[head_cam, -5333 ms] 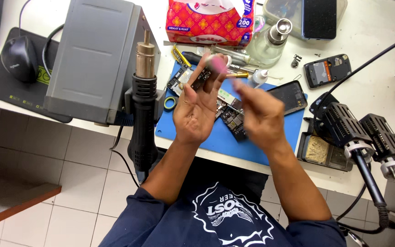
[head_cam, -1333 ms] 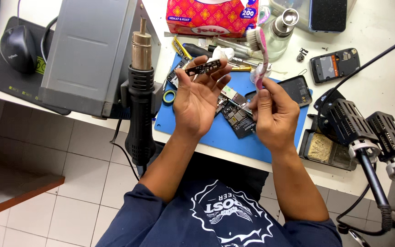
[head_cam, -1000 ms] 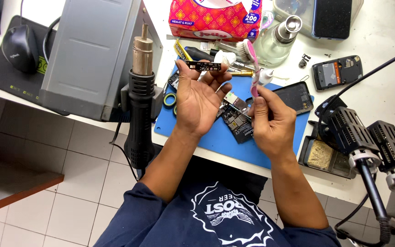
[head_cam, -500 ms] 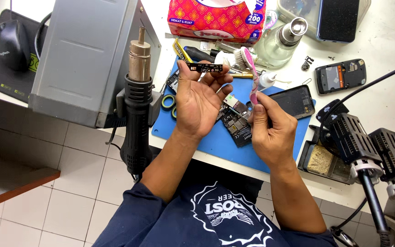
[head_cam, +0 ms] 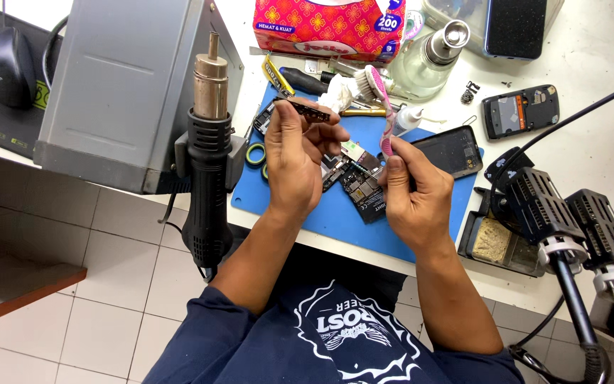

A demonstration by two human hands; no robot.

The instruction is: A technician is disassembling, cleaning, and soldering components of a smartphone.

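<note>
My left hand [head_cam: 295,158] pinches a small dark circuit board [head_cam: 305,109] between thumb and fingers, held up over the blue work mat [head_cam: 342,220]. My right hand [head_cam: 409,188] grips the pink handle of a toothbrush [head_cam: 379,99], bristle head pointing up and away, a little right of the board. Between my hands, an opened phone with exposed parts [head_cam: 359,178] lies on the mat.
A hot air gun [head_cam: 209,156] stands in its holder on a grey station [head_cam: 126,85] at left. A tissue box [head_cam: 328,27], glass bottle [head_cam: 428,64], small dropper bottle [head_cam: 406,121], two phones [head_cam: 520,110], sponge tray [head_cam: 495,242] and lamp heads [head_cam: 577,220] ring the mat. A mouse [head_cam: 1,55] sits far left.
My right hand picked up the toothbrush and lowered it beside the board. My left hand keeps the board, now turned edge-on and held slightly further out. The view shifted slightly.
</note>
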